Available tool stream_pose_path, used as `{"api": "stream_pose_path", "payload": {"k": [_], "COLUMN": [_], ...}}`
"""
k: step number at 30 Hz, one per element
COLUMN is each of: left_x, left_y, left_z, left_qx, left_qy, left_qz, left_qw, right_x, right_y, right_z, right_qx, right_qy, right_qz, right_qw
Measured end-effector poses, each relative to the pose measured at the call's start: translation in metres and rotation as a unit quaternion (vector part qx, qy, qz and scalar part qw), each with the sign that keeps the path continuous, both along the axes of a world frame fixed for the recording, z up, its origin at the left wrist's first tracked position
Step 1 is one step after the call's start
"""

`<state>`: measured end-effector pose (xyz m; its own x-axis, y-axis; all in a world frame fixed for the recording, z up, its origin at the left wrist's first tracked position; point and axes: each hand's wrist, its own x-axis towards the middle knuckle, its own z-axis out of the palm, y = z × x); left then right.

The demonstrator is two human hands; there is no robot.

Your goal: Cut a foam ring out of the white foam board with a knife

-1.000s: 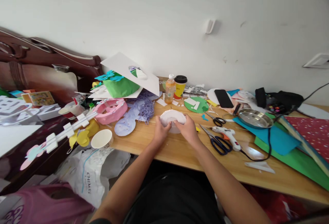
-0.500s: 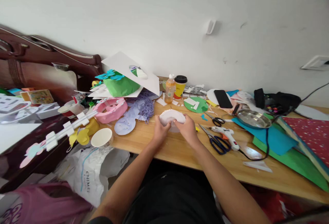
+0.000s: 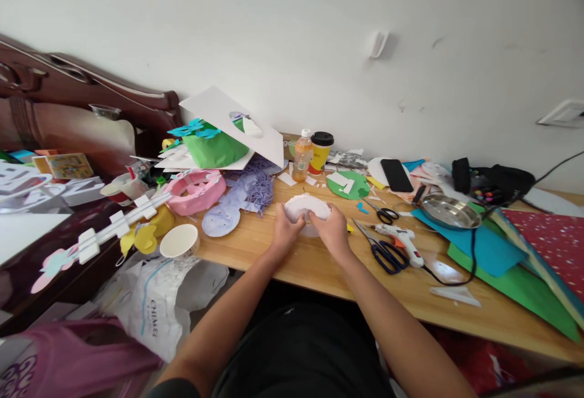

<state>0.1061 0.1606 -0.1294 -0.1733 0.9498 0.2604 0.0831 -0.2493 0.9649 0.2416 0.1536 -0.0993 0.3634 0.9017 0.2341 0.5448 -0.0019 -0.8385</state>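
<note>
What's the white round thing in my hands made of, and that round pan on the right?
The white round piece, gripped by the left hand and right hand, looks like matte paper or thin foam: dull, with a scalloped rim. The pan looks like polished metal, probably stainless steel: silvery and reflective.

A wooden table (image 3: pixel 319 270) stands against the wall, littered with paper scraps. On it lie blue-handled scissors (image 3: pixel 385 251), a white glue gun (image 3: pixel 401 241), a metal dish (image 3: pixel 449 210) on blue paper (image 3: pixel 497 249), a phone (image 3: pixel 396 175), a juice bottle (image 3: pixel 302 156) beside a yellow cup (image 3: pixel 320 153). A paper cup (image 3: pixel 180 241) sits at its left edge, near a pink ring (image 3: pixel 196 192) and purple cutouts (image 3: pixel 237 203).
</note>
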Motion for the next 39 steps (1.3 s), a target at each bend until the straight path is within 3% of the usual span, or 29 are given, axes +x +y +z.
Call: {"api": "stream_pose_path", "payload": {"k": [3, 7, 10, 12, 15, 17, 20, 22, 26, 29, 33, 39], "left_x": [0.000, -0.003, -0.007, -0.007, -0.004, 0.000, 0.002, 0.001, -0.009, -0.018, -0.020, -0.014], "left_y": [-0.001, 0.000, 0.005, 0.008, 0.010, 0.009, 0.005, 0.001, -0.008, -0.011, -0.009, -0.006], "left_z": [0.003, 0.003, -0.001, -0.004, -0.005, -0.003, 0.000, 0.003, 0.013, 0.017, 0.013, 0.009], "left_qx": [-0.006, -0.023, -0.029, -0.034, -0.048, -0.057, -0.081, -0.105, -0.129, -0.139, -0.179, -0.167], "left_qy": [-0.014, -0.119, -0.182, -0.215, -0.277, -0.311, -0.346, -0.368, -0.426, -0.449, -0.402, -0.372], "left_qz": [0.006, -0.008, -0.029, -0.061, -0.134, -0.170, -0.213, -0.244, -0.319, -0.360, -0.334, -0.301], "left_qw": [1.000, 0.993, 0.982, 0.974, 0.950, 0.933, 0.910, 0.891, 0.837, 0.806, 0.833, 0.862], "right_x": [-0.002, -0.002, 0.009, 0.020, 0.034, 0.034, 0.021, 0.010, 0.003, 0.009, 0.014, 0.022], "right_y": [-0.002, -0.010, -0.016, -0.018, -0.018, -0.020, -0.028, -0.035, -0.046, -0.049, -0.048, -0.046], "right_z": [0.003, 0.012, 0.021, 0.026, 0.027, 0.026, 0.024, 0.026, 0.032, 0.030, 0.016, -0.004], "right_qx": [0.008, 0.018, 0.016, 0.019, 0.062, 0.069, 0.046, 0.089, 0.244, 0.292, 0.296, 0.285], "right_qy": [0.001, 0.008, 0.052, 0.113, 0.166, 0.162, 0.116, 0.038, -0.185, -0.300, -0.345, -0.309], "right_qz": [0.011, 0.045, 0.152, 0.219, 0.201, 0.211, 0.310, 0.341, 0.288, 0.252, 0.256, 0.195], "right_qw": [1.000, 0.999, 0.987, 0.969, 0.963, 0.962, 0.942, 0.935, 0.907, 0.872, 0.853, 0.886]}}
